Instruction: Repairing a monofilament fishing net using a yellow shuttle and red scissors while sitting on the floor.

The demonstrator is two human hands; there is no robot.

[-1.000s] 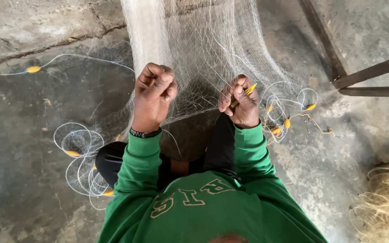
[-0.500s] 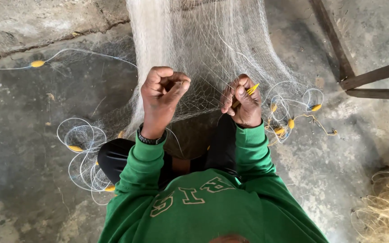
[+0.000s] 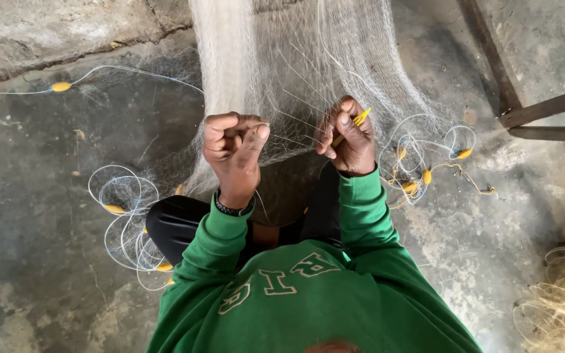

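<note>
Fine white monofilament fishing net [image 3: 282,72] hangs in a gathered column from the far edge of view down to our hands, then spreads over our lap and the floor. Its long axis runs far to near, and its densest bunch lies just far-left of our left hand.

Our left hand [image 3: 233,153] is balled into a fist, fingers curled tight together on strands of the mesh, thumb pressed over the top. Our right hand [image 3: 348,137] sits just to its right, fingers closed on a thin yellow plastic netting needle [image 3: 354,124] whose tip points far-right, away from the fist. A taut stretch of mesh runs between the two hands. Both touch the net; the left is nearer its thick gathered part.

Texture: the net is sheer, slippery-looking and near transparent where single-layered, opaque where bunched. Small yellow oval floats [image 3: 426,175] are strung on a white looping edge line [image 3: 122,202], coiled on the floor to left and right.

Around us: green long-sleeved sweatshirt [image 3: 308,301], dark beaded wristband [image 3: 233,209] on the left wrist, rough grey concrete floor [image 3: 40,261], dark metal frame legs [image 3: 544,108] at far right, and a pale straw-coloured tangle of netting [image 3: 564,307] at near right.
</note>
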